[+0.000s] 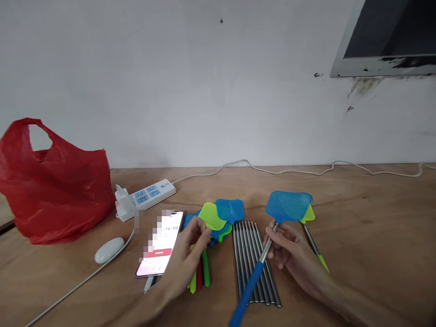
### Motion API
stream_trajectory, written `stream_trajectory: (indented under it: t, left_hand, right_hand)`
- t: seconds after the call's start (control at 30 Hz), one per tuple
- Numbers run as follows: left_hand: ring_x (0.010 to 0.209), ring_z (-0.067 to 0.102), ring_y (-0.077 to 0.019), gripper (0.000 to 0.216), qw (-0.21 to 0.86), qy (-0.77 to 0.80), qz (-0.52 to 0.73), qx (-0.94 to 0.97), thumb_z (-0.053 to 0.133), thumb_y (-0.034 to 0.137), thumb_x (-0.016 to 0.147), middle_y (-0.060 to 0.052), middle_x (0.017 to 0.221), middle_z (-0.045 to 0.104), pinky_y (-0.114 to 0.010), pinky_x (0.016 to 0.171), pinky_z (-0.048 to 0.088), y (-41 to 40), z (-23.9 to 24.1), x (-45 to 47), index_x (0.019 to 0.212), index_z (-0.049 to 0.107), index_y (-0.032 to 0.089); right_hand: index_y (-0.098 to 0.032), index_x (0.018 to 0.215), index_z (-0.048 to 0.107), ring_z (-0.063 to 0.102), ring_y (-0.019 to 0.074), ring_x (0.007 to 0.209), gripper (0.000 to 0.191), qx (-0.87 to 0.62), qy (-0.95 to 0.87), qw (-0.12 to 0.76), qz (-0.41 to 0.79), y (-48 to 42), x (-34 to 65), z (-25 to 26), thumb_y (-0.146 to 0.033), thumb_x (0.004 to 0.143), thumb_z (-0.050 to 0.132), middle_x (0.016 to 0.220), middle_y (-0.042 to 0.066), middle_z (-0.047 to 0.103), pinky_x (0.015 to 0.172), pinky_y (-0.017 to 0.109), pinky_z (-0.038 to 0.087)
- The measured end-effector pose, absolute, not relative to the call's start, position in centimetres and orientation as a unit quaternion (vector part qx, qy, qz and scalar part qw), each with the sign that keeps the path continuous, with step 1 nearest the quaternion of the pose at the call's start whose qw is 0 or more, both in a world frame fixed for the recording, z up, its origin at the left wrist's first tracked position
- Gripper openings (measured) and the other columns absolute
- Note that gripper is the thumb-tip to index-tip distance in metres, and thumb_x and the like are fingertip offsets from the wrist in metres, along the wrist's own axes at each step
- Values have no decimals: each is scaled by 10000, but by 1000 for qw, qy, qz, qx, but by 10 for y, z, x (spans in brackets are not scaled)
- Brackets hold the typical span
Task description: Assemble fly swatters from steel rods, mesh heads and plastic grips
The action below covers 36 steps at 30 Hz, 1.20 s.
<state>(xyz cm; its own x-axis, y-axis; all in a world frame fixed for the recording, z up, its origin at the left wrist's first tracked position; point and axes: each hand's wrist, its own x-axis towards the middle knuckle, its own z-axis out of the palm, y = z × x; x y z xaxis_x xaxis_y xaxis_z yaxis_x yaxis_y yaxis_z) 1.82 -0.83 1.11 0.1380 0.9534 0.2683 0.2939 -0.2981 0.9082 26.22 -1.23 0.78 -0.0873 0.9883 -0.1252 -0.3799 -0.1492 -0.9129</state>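
Note:
My right hand [289, 247] grips a blue fly swatter [250, 286] by its metal shaft, just below the mesh head; its blue handle slants down toward me. My left hand [190, 252] is curled with thumb and fingers close together, and I see nothing held in it. It hovers beside a pile of blue, yellow and green swatter heads [211, 216], whose coloured handles [206, 268] stick out beneath it. Under the held swatter lies a row of several metal rods [243, 259]. Right of my right hand, a yellow-green fly swatter [309, 238] is partly hidden.
A phone [165, 245] with a lit timer screen lies left of my left hand. Behind it are a white power strip [150, 195] and a white oval device [109, 250] with a cable. A red plastic bag [57, 190] stands at far left. A thin cord [272, 171] runs along the wall.

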Motion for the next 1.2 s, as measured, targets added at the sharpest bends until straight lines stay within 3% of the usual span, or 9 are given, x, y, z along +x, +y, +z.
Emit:
stream_trajectory:
  t: [0.13, 0.2, 0.33, 0.43, 0.6, 0.77, 0.9, 1.03, 1.2]
  left_hand:
    - [652, 487, -160, 359, 345, 452, 332, 752, 426, 437, 1013, 9, 701, 547, -270, 607, 347, -21, 19, 23, 776, 552, 198]
    - [670, 489, -157, 347, 374, 434, 276, 771, 436, 449, 1012, 9, 720, 568, -269, 618, 345, -25, 22, 24, 856, 616, 197]
    - [607, 390, -130, 331, 452, 404, 215, 766, 495, 496, 983, 51, 643, 445, -244, 551, 286, -26, 20, 26, 921, 623, 196]
    - [562, 332, -114, 352, 496, 392, 214, 744, 500, 527, 972, 70, 619, 363, -229, 501, 246, -25, 16, 26, 870, 566, 197]
    - [517, 407, -94, 371, 573, 380, 210, 695, 517, 585, 949, 76, 640, 424, -202, 473, 292, -28, 13, 25, 943, 490, 215]
    - [438, 361, -80, 383, 561, 396, 176, 706, 463, 591, 973, 91, 579, 394, -203, 419, 237, -33, 13, 25, 957, 512, 212]
    - [475, 360, -82, 362, 531, 398, 195, 722, 478, 557, 977, 80, 601, 386, -202, 434, 250, -34, 14, 29, 873, 505, 212]
    - [402, 333, -73, 389, 573, 385, 196, 697, 467, 592, 968, 100, 532, 365, -194, 384, 215, -33, 16, 33, 858, 468, 219]
    - [377, 312, -66, 397, 585, 375, 201, 691, 470, 576, 974, 112, 493, 331, -182, 366, 192, -30, 17, 29, 806, 449, 217]
  right_hand:
    - [-178, 737, 652, 654, 120, 540, 416, -391, -345, 554, 649, -11, 258, 9, -523, 645, 865, 651, 11, 691, 445, 170, 513]
    - [-165, 731, 672, 676, 128, 565, 406, -385, -344, 548, 659, -11, 258, 7, -526, 673, 848, 672, 34, 714, 479, 175, 535]
    - [-176, 864, 702, 720, 162, 630, 366, -360, -343, 541, 678, -11, 260, 2, -511, 753, 797, 750, 65, 750, 505, 196, 554]
    - [-195, 919, 703, 721, 166, 634, 337, -350, -369, 540, 670, -11, 261, 0, -490, 778, 782, 779, 63, 754, 516, 216, 563]
    - [-207, 886, 723, 681, 143, 681, 275, -381, -462, 540, 592, -14, 263, -10, -440, 763, 803, 889, 42, 726, 526, 216, 535]
    - [-217, 886, 713, 600, 112, 498, 261, -407, -537, 473, 568, -21, 267, -17, -466, 814, 746, 701, -21, 667, 579, 280, 496]
    - [-226, 870, 711, 622, 158, 569, 258, -411, -531, 508, 539, -26, 262, -17, -481, 833, 720, 653, -12, 662, 660, 325, 489]
    - [-233, 847, 706, 622, 182, 581, 221, -420, -516, 532, 523, -23, 263, -15, -449, 819, 744, 638, -9, 657, 665, 343, 489]
    - [-237, 826, 679, 609, 156, 559, 224, -413, -489, 587, 497, -6, 275, -11, -432, 784, 782, 782, 0, 697, 672, 341, 493]
